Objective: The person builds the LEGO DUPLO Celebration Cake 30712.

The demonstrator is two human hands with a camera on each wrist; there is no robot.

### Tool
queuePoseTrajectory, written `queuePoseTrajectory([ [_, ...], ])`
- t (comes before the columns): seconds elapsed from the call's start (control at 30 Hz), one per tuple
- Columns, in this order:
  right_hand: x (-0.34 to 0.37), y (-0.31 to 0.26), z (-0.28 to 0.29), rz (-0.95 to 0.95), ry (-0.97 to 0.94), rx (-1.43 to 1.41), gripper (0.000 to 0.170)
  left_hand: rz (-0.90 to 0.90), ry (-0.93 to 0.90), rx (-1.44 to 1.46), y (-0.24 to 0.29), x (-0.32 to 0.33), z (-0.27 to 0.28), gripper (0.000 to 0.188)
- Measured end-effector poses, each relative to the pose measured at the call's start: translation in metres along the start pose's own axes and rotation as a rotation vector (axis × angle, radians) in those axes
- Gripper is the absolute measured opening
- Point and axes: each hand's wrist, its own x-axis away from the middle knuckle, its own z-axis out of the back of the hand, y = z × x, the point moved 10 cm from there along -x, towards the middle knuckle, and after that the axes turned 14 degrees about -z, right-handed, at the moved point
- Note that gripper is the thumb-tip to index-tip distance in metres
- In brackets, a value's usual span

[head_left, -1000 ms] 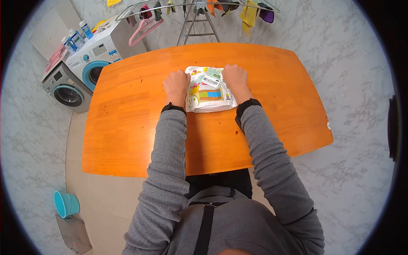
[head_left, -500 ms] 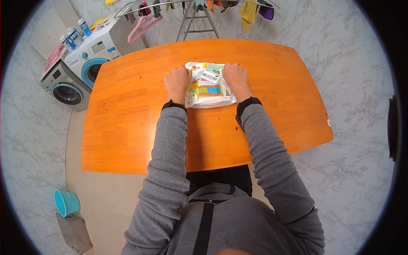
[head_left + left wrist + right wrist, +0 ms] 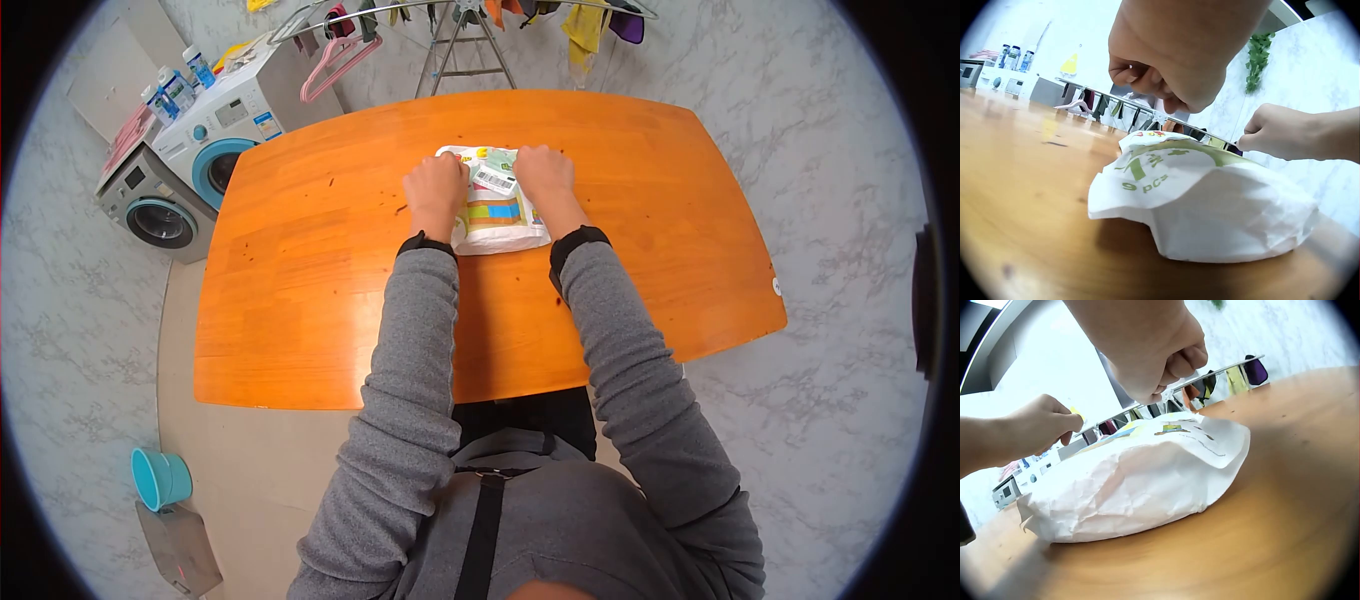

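The white packet (image 3: 1210, 200) reads "9 pcs" (image 3: 1145, 183).

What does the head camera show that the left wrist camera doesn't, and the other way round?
Only the head view: the barcode label on the package, and a turquoise bucket.

Only the left wrist view: readable "9 pcs" print and green leaves against the wall.

Both: the package, the left hand, the right hand, the wooden table and the drying rack.
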Motion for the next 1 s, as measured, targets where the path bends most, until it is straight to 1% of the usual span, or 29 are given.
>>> queuePoseTrajectory([
  [0.1,0.002,-0.004,-0.003,0.023,-0.004,0.007,0.021,-0.006,-0.014,0.002,0.01,-0.002,-0.001,0.03],
  [0.4,-0.007,0.007,-0.009,-0.005,-0.019,-0.008,0.022,-0.026,-0.003,0.014,0.01,-0.007,-0.009,0.03],
  [0.6,-0.011,0.011,-0.017,0.01,-0.02,0.007,0.021,-0.025,-0.009,0.007,0.008,-0.008,-0.013,0.03],
  [0.67,-0.012,0.014,-0.017,0.013,-0.009,-0.063,0.022,-0.025,-0.006,0.008,0.007,-0.008,-0.014,0.03],
  [0.8,-0.012,0.015,-0.013,0.001,0.01,-0.063,0.022,-0.027,-0.001,0.005,0.006,-0.008,-0.013,0.03],
  [0.87,-0.012,0.014,-0.016,-0.011,-0.039,0.023,0.022,-0.023,-0.009,0.006,0.007,-0.008,-0.01,0.03],
  [0.93,-0.012,0.012,-0.014,-0.004,-0.026,0.023,0.022,0.008,-0.08,-0.015,0.004,-0.008,-0.014,0.029],
  [0.97,-0.011,0.012,-0.013,0.004,-0.016,0.021,0.022,0.005,-0.081,-0.015,0.004,-0.007,-0.014,0.029],
  [1.0,-0.011,0.012,-0.014,0.003,-0.017,0.021,0.022,-0.015,-0.034,-0.009,0.005,-0.007,-0.009,0.029],
])
